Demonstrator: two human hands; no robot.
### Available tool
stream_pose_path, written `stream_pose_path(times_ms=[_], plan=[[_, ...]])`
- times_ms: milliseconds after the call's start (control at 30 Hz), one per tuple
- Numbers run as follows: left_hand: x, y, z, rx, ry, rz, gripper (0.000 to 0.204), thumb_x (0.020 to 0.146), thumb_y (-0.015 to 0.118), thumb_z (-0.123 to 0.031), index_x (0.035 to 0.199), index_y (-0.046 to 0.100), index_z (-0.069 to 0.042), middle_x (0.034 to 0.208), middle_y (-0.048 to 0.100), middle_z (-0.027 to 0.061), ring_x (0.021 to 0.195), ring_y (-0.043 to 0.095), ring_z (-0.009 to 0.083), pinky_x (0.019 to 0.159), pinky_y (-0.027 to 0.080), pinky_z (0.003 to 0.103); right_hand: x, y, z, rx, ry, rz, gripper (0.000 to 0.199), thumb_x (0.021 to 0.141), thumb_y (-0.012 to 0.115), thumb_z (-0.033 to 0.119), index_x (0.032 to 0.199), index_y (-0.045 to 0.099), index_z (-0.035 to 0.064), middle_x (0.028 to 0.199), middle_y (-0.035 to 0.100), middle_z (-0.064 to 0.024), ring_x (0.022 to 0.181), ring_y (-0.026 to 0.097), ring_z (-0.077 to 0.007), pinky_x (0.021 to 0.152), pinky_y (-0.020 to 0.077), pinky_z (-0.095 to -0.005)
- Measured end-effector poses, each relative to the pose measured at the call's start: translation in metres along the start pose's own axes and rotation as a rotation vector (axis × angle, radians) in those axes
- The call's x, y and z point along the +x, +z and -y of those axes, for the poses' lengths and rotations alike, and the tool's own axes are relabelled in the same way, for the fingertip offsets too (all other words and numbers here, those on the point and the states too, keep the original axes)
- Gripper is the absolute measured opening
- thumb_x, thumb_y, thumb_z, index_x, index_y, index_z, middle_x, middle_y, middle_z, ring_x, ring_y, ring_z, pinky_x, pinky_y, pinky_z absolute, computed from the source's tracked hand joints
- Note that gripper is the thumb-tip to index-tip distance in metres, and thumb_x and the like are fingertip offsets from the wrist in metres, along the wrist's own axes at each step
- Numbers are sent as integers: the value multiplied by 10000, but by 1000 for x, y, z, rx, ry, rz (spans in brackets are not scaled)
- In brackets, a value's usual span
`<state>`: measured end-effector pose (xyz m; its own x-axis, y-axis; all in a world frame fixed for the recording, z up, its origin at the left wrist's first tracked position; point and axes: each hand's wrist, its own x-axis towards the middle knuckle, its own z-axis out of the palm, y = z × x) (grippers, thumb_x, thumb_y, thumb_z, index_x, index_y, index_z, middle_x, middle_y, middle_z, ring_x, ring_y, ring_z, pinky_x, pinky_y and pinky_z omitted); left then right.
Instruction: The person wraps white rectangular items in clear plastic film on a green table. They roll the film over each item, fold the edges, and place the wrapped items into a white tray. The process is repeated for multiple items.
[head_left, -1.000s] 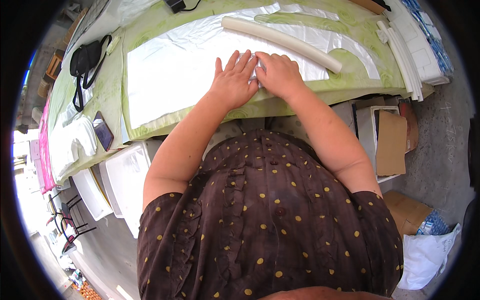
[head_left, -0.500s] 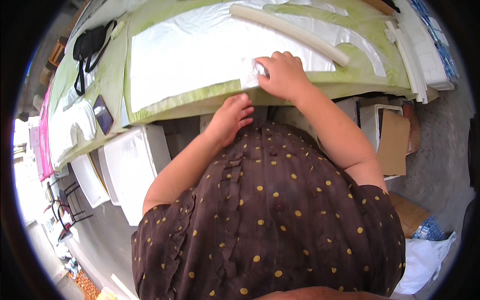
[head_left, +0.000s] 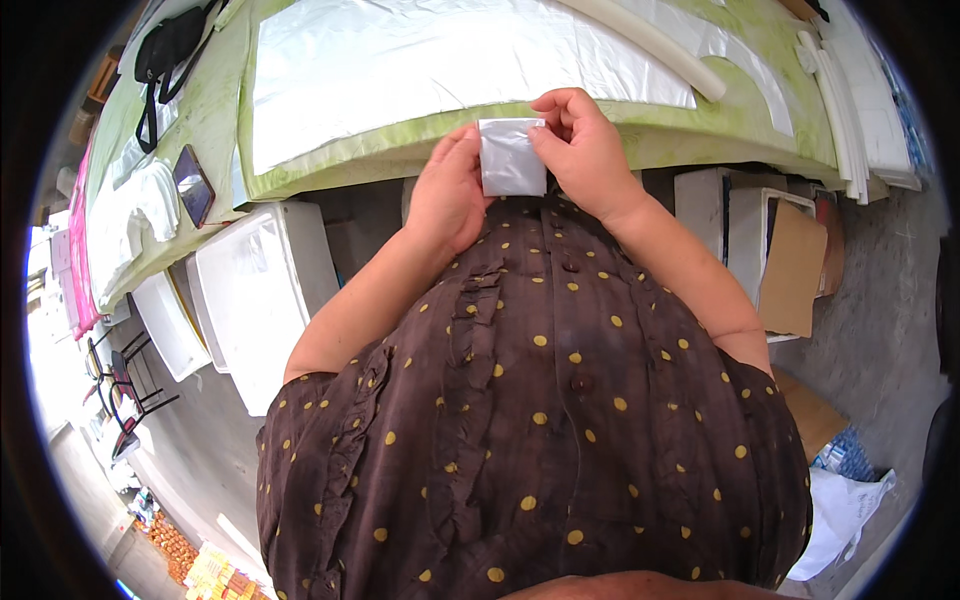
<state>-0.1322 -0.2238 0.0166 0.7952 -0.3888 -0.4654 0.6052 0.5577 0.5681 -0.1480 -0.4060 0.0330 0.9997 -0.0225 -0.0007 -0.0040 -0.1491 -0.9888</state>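
A small, squarish piece of folded white plastic film (head_left: 513, 165) is held up in front of the table's near edge, between my two hands. My left hand (head_left: 450, 190) grips its left side, fingers mostly behind it. At the upper right corner, my right hand (head_left: 585, 150) pinches the film between thumb and curled fingers. Beyond them, a large white plastic sheet (head_left: 400, 70) lies on the green-covered table (head_left: 330, 150). A long pale roll or tube (head_left: 650, 50) rests across that sheet's right part.
At the table's left lie a phone (head_left: 193, 185), a black bag (head_left: 170, 50) and white cloth (head_left: 140, 210). Pale rolls (head_left: 835, 120) lie at the right end. Below stand white bins (head_left: 255, 290) and boxes with a cardboard flap (head_left: 793, 270). A white bag (head_left: 840, 520) sits on the floor.
My right hand has brought the folded film from the table's edge toward me. My left hand has risen and taken hold of its left side. The view has shifted slightly.
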Motion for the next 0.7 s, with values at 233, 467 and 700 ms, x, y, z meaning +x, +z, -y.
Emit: stream_pose_path(times_ms=[233,467,700], plan=[[-16,-17,-6,381,199,22,222,971,631,-17,1191,658,-21,1060,680,40,950,617,100,837,510,251,5,9,5,19,10,-15,231,926,673,51,1132,575,20,919,605,-10,814,558,-78,738,489,-249],[-22,-96,-163,721,657,-457,332,925,588,-14,1248,663,-16,1090,668,52,933,617,128,862,500,262,0,5,-1,91,-12,39,205,973,651,67,1166,594,33,974,610,10,869,564,-55,797,487,-222],[0,-199,-303,1222,610,-896,370,872,557,-62,1198,729,-102,880,717,47,743,637,134,684,499,283,-7,3,-10,110,49,119,168,978,646,71,1139,616,33,962,608,27,854,542,-47,784,474,-215]])
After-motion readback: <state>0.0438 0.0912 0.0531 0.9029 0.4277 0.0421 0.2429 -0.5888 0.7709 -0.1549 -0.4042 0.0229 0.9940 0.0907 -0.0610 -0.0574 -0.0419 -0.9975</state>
